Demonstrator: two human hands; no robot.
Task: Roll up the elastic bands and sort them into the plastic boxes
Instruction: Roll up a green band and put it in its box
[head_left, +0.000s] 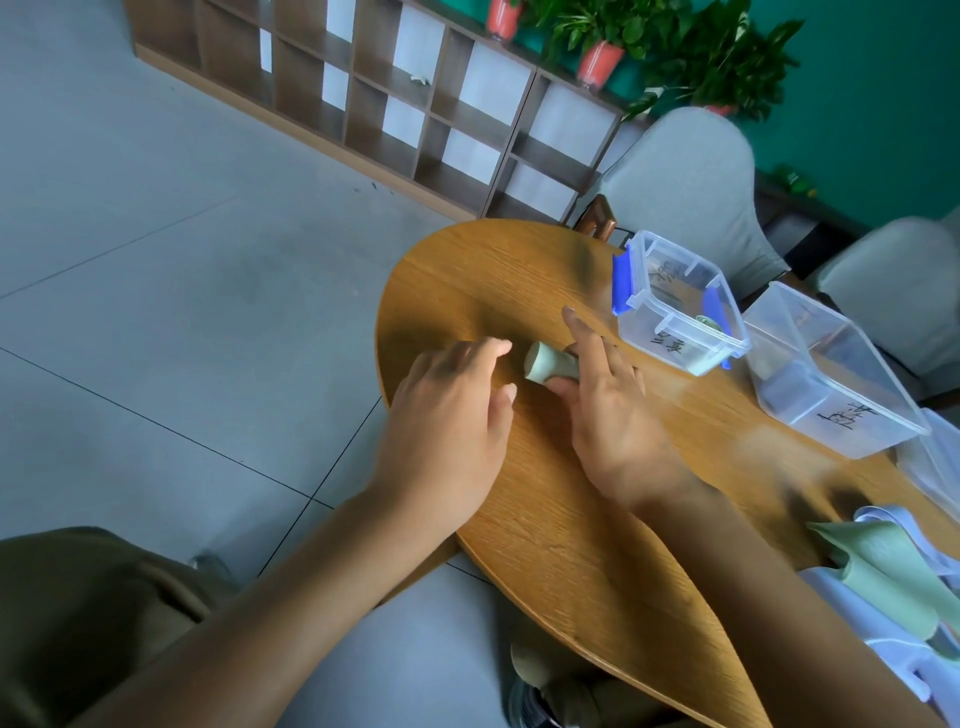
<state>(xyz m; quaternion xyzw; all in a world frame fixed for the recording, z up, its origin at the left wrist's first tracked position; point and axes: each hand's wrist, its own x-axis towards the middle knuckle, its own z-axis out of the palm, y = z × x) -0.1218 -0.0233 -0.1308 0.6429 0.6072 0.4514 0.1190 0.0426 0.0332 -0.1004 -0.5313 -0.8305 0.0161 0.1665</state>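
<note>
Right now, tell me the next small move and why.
Probably lift the rolled green band into the blue-latched box. The roll looks finished, the right hand grips it, and that box, close by, seems to hold a green roll already.

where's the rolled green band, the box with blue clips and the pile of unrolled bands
rolled green band (545, 364), head view, on its rolled end face.
box with blue clips (675, 340), head view, on its near clear wall.
pile of unrolled bands (893, 577), head view, on the green band lying on top.

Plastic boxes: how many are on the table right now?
2: the blue-latched box beyond the right hand, and the larger clear box to its right. More may sit beyond the frame's right edge.
</note>
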